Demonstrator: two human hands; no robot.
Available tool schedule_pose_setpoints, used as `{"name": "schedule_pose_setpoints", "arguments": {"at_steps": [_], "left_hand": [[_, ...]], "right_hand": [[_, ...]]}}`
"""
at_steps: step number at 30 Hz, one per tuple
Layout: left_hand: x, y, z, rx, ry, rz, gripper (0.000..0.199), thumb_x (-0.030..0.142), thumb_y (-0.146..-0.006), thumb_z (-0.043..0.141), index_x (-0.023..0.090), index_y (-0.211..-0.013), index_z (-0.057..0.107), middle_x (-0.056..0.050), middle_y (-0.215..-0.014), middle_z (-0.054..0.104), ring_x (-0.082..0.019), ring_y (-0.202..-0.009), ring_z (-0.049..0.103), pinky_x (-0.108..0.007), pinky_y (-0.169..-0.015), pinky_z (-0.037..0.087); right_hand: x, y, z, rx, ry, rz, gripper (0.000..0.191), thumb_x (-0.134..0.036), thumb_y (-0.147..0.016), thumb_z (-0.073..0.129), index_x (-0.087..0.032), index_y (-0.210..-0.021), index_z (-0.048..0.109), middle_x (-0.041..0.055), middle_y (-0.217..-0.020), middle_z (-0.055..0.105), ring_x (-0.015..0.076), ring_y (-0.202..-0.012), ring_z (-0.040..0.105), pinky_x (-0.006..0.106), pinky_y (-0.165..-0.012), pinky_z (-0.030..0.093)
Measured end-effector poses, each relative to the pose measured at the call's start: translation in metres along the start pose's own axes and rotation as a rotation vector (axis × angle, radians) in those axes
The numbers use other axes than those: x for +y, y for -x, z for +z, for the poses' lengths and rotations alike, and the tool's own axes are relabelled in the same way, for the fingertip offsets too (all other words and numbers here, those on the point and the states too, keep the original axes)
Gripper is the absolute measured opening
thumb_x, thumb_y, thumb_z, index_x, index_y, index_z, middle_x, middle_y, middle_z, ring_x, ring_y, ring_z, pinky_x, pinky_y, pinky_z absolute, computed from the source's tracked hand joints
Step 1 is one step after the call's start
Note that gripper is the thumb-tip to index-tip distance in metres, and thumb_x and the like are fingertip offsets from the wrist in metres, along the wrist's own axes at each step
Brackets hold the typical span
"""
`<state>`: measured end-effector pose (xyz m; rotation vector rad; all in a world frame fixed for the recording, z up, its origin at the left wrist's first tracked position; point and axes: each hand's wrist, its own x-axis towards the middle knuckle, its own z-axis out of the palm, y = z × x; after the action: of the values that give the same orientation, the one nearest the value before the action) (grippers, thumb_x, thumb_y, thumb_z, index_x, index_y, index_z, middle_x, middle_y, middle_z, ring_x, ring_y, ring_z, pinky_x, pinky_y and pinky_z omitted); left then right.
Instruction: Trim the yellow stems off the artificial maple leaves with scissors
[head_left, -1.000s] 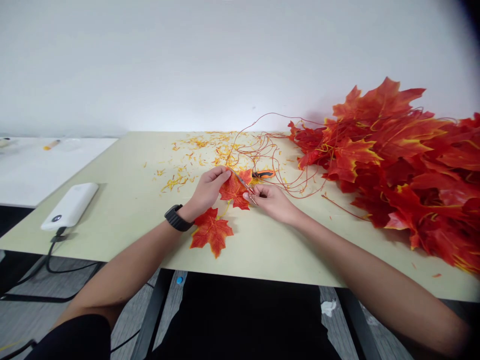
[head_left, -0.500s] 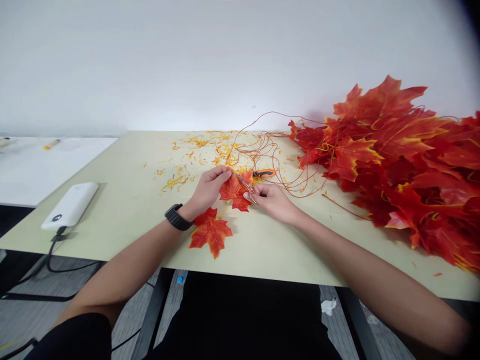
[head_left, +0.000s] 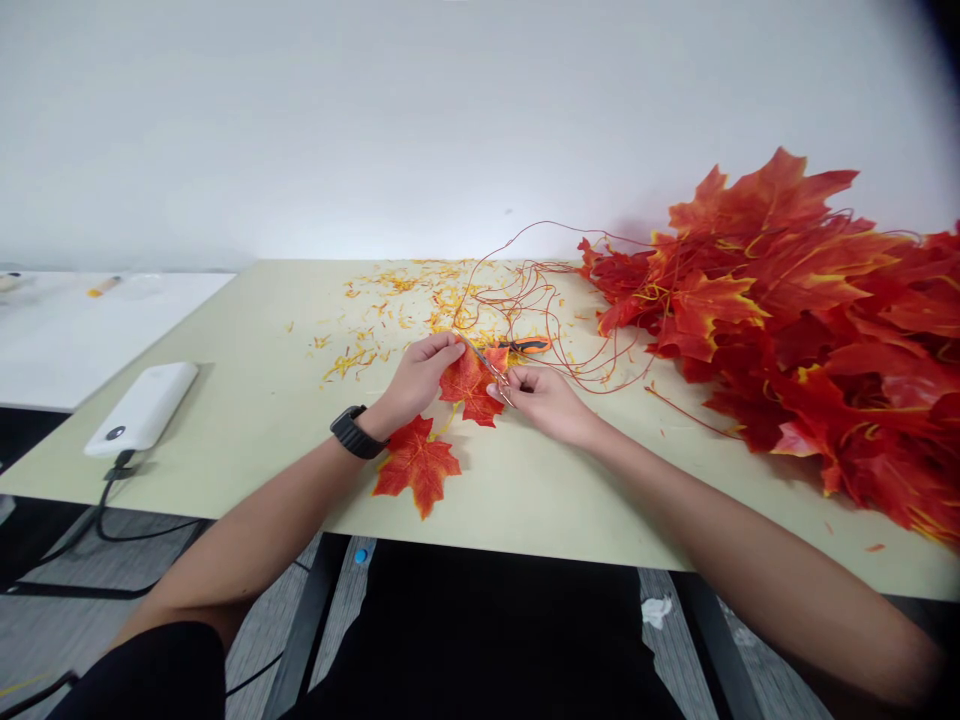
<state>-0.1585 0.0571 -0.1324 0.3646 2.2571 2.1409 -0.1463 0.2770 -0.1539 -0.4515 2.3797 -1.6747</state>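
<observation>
Fake maple leaf (head_left: 469, 387) lying betw. L hand (head_left: 418, 380) & R hand (head_left: 543, 404), both pinching thin metal piece (head_left: 491, 366), prob. wire; 2nd leaf (head_left: 416, 466) just below it.

Left hand (head_left: 420, 380) and right hand (head_left: 541, 403) pinch a thin metal tool (head_left: 487, 365), maybe tweezers, hard to tell, over a red artificial maple leaf (head_left: 469, 390). Orange-handled cutter (head_left: 529, 345) just beyond; leaf pile (head_left: 780, 320) at right.
</observation>
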Motion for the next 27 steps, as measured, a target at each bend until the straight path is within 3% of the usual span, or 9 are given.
{"name": "schedule_pose_setpoints", "arguments": {"at_steps": [7, 27], "left_hand": [[0.0002, -0.001, -0.0006, 0.066, -0.145, 0.109, 0.03, 0.042, -0.097, 0.063, 0.018, -0.08, 0.059, 0.001, -0.074, 0.053, -0.01, -0.069, 0.043, -0.027, -0.069, 0.037], [-0.0002, -0.0011, -0.001, 0.075, -0.173, 0.122, 0.029, 0.042, -0.099, 0.063, 0.018, -0.081, 0.061, 0.0, -0.075, 0.054, -0.011, -0.069, 0.043, -0.027, -0.07, 0.039]], "right_hand": [[-0.0042, 0.0007, 0.0004, 0.023, 0.001, 0.011, 0.077, -0.086, -0.072, 0.081, -0.022, -0.064, 0.039, -0.0048, -0.062, 0.037, 0.0097, -0.06, 0.029, 0.028, -0.056, 0.022], [-0.0059, 0.0018, -0.0029, 0.045, 0.01, -0.022, 0.075, -0.084, -0.074, 0.082, -0.022, -0.063, 0.04, -0.004, -0.064, 0.038, 0.0097, -0.061, 0.03, 0.028, -0.057, 0.023]]}}
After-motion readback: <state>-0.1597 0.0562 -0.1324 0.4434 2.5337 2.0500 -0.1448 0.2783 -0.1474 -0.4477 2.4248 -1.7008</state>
